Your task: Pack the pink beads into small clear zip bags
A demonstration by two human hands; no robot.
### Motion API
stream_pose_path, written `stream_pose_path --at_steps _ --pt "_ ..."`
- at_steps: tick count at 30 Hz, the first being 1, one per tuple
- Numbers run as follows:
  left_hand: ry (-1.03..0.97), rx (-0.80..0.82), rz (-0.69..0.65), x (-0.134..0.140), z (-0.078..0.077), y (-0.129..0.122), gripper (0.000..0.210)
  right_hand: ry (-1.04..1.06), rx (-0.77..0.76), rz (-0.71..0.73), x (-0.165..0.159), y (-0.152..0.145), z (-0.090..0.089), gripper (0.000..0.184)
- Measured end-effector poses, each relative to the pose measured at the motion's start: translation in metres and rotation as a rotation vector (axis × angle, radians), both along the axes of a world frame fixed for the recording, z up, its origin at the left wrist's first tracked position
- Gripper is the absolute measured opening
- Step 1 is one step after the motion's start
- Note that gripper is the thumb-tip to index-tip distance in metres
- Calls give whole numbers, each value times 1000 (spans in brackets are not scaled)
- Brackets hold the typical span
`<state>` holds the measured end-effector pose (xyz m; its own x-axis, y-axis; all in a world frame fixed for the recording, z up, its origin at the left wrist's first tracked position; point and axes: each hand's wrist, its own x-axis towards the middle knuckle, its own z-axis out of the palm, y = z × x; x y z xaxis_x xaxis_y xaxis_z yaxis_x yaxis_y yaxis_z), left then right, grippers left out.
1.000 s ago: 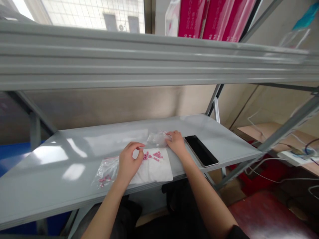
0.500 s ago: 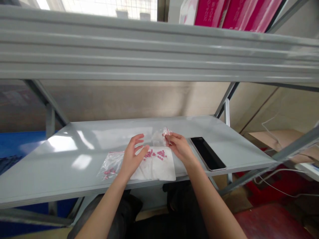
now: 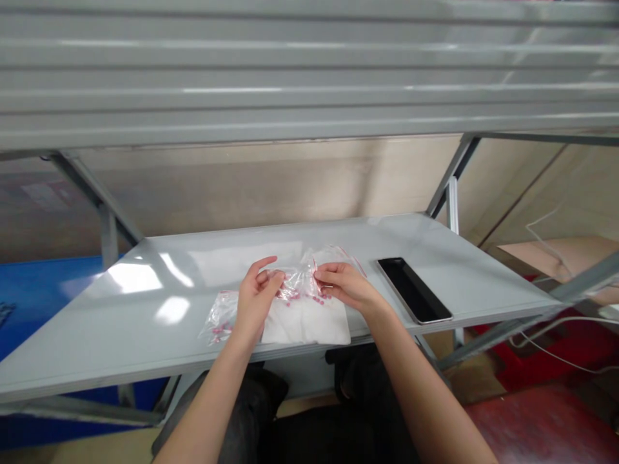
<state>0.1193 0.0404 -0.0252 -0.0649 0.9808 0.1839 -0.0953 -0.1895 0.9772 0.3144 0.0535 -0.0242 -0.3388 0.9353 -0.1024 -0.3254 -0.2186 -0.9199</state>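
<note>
Your left hand (image 3: 256,295) and right hand (image 3: 342,281) pinch one bag (image 3: 296,281), long axis sideways, red seal (image 3: 314,263) rightward. One cloth (image 3: 312,325) lies beneath; one phone (image 3: 414,290) lies right.

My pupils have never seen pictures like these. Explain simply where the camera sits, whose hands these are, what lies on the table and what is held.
There is no robot here, just a person's bare hands. The camera is worn on that person's head, looking forward and down. The left hand and right hand pinch a small clear bag between them. Beneath it, small pink pieces lie on a white sheet. Another clear bag, with pink pieces inside, lies beside the left hand. What looks like a phone lies on the grey table, right of the right hand.
</note>
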Motion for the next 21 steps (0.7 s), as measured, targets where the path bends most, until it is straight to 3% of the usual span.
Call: stream_pose_path --at_steps 4,7,9,13,17,21 --pt "157 35 102 -3 -6 2 39 -16 -14 5 1 0 -2 31" --pt "377 227 344 -3 -7 0 33 -31 8 30 -3 -2 -1 29" --pt "483 364 397 -1 -4 -6 28 -34 52 52 -8 -5 1 27" --pt "489 459 118 8 10 -24 6 -32 134 60 -22 -11 4 23" --pt "475 441 -54 11 18 -36 25 -59 221 75 -31 -17 3 19" --pt "436 351 -219 7 18 -35 27 -124 227 98 -31 -20 3 22"
